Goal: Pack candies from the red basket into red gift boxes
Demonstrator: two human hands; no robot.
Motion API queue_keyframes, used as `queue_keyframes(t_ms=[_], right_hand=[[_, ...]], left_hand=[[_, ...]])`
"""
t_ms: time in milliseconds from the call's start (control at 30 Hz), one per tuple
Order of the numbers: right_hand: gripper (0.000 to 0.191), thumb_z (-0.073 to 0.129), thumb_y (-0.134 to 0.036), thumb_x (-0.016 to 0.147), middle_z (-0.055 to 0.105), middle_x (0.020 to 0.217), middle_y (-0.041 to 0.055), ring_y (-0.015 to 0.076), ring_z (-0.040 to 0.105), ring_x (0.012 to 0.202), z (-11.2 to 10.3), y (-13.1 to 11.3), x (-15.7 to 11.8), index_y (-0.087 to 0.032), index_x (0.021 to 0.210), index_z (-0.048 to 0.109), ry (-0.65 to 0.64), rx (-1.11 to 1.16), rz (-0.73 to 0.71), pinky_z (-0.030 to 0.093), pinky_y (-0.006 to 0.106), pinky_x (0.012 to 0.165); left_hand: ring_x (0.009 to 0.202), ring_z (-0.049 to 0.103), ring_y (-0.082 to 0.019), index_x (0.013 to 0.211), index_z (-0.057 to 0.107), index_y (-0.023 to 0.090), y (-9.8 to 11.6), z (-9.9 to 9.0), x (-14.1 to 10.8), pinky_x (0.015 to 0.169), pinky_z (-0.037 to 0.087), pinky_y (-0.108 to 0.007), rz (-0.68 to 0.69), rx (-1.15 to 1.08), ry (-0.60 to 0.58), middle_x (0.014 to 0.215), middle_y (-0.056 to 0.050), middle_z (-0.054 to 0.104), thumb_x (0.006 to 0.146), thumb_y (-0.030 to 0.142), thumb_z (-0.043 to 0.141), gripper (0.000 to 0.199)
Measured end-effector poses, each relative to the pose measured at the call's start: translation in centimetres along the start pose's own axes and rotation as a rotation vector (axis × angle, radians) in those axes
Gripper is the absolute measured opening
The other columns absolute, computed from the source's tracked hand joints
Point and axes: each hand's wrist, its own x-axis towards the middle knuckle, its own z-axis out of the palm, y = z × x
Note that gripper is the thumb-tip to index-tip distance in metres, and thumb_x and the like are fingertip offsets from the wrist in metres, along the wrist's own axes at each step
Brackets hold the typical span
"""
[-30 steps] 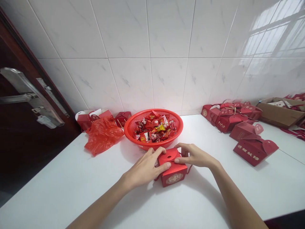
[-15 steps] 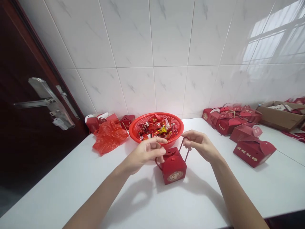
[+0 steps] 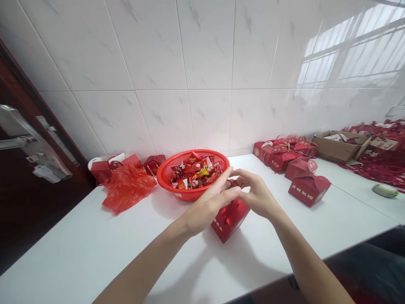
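A small red gift box (image 3: 230,221) with gold lettering stands on the white table, turned with one corner toward me. Over its top, my left hand (image 3: 210,204) and my right hand (image 3: 256,192) meet. Between them a dark red cord handle (image 3: 233,183) shows in part, pinched by the fingers of both hands. The left thumb lies across the front and hides most of the cord and some of the box's top. Just behind the hands is a red plastic basket (image 3: 167,185) of wrapped candies (image 3: 193,171).
A crumpled red plastic bag (image 3: 128,188) lies left of the basket, before several red boxes (image 3: 103,168). More red boxes (image 3: 308,190) sit at the right, near an open cardboard box (image 3: 335,147) and a roll of tape (image 3: 385,191). A tiled wall (image 3: 209,118) borders the table's back.
My hands have come together above the gift box, bringing the cord handles up and inward. The box has turned to another angle. My view has shifted to the right.
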Motion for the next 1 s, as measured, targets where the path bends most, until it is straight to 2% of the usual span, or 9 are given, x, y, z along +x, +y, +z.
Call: queue_keyframes(t_ms=[167, 333, 467, 567, 600, 733, 867, 933, 1000], right_hand=[[0.022, 0.059, -0.025, 0.078, 0.066, 0.068, -0.0004, 0.0169, 0.062, 0.067, -4.2, 2.4, -1.0, -0.019, 0.097, 0.069, 0.234, -0.226, 0.026, 0.052, 0.033, 0.073], [0.021, 0.061, -0.031, 0.073, 0.070, 0.070, 0.0032, 0.0208, 0.065, 0.066, -10.3, 6.0, -2.0, -0.020, 0.087, 0.071, 0.382, -0.430, 0.133, 0.053, 0.036, 0.071], [0.014, 0.059, -0.027, 0.070, 0.074, 0.082, 0.0074, 0.0259, 0.069, 0.075, -14.2, 7.7, -2.5, -0.022, 0.079, 0.069, 0.542, -0.557, 0.226, 0.052, 0.040, 0.075], [0.008, 0.059, -0.021, 0.068, 0.073, 0.080, 0.0099, 0.0298, 0.069, 0.079, -15.9, 7.7, -2.9, -0.023, 0.074, 0.063, 0.657, -0.642, 0.294, 0.049, 0.043, 0.081], [0.006, 0.059, -0.021, 0.068, 0.073, 0.080, 0.0114, 0.0312, 0.069, 0.081, -16.3, 7.6, -3.0, -0.024, 0.073, 0.062, 0.671, -0.668, 0.316, 0.048, 0.044, 0.082], [0.009, 0.060, -0.023, 0.071, 0.072, 0.086, 0.0142, 0.0330, 0.068, 0.086, -17.7, 7.6, -2.9, -0.027, 0.079, 0.059, 0.559, -0.768, 0.392, 0.045, 0.043, 0.077], [0.017, 0.064, -0.038, 0.069, 0.069, 0.094, 0.0249, 0.0430, 0.063, 0.090, -17.7, 8.1, -2.2, -0.027, 0.081, 0.059, 0.462, -1.088, 0.497, 0.044, 0.049, 0.067], [0.025, 0.065, -0.045, 0.065, 0.069, 0.099, 0.0269, 0.0494, 0.061, 0.094, -16.0, 7.4, -2.4, -0.027, 0.083, 0.061, 0.433, -1.124, 0.386, 0.046, 0.056, 0.070], [0.028, 0.056, -0.047, 0.076, 0.070, 0.109, 0.0201, 0.0464, 0.061, 0.105, -12.6, 5.6, -3.4, -0.030, 0.098, 0.065, 0.309, -0.903, -0.002, 0.047, 0.059, 0.084]], left_hand=[[0.148, 0.034, -0.031, 0.157, 0.030, 0.029, -0.4, -1.6, -0.6, 0.120, 0.032, -0.050, -0.093, 0.120, -0.035, 0.158, -0.012, 0.042, 0.091, 0.051, 0.063, 0.077], [0.140, 0.047, -0.029, 0.139, 0.056, 0.030, -0.2, -5.0, -3.8, 0.114, 0.043, -0.047, -0.145, 0.269, -0.005, 0.149, -0.009, 0.053, 0.088, 0.047, 0.067, 0.055], [0.132, 0.054, -0.030, 0.133, 0.062, 0.031, -0.4, -8.4, -7.0, 0.110, 0.048, -0.046, -0.177, 0.393, 0.102, 0.140, -0.008, 0.061, 0.088, 0.050, 0.067, 0.050], [0.127, 0.059, -0.032, 0.124, 0.070, 0.031, -0.6, -10.3, -9.2, 0.106, 0.051, -0.044, -0.178, 0.466, 0.237, 0.135, -0.007, 0.066, 0.085, 0.051, 0.069, 0.044], [0.124, 0.061, -0.032, 0.121, 0.072, 0.031, -0.7, -10.7, -9.9, 0.104, 0.052, -0.044, -0.182, 0.482, 0.281, 0.132, -0.007, 0.068, 0.083, 0.051, 0.070, 0.042], [0.115, 0.066, -0.031, 0.115, 0.075, 0.031, -1.1, -11.1, -12.0, 0.100, 0.054, -0.041, -0.251, 0.537, 0.375, 0.122, -0.007, 0.072, 0.079, 0.052, 0.072, 0.041], [0.115, 0.066, -0.031, 0.113, 0.077, 0.032, -1.5, -11.2, -13.1, 0.101, 0.052, -0.039, -0.319, 0.625, 0.417, 0.121, -0.006, 0.074, 0.074, 0.048, 0.077, 0.042], [0.112, 0.067, -0.031, 0.109, 0.078, 0.031, -1.6, -11.7, -13.4, 0.099, 0.052, -0.039, -0.322, 0.625, 0.460, 0.118, -0.006, 0.075, 0.072, 0.048, 0.078, 0.041], [0.110, 0.067, -0.031, 0.104, 0.079, 0.029, -1.7, -12.5, -13.4, 0.099, 0.052, -0.039, -0.308, 0.599, 0.537, 0.114, -0.007, 0.076, 0.070, 0.049, 0.078, 0.039]])
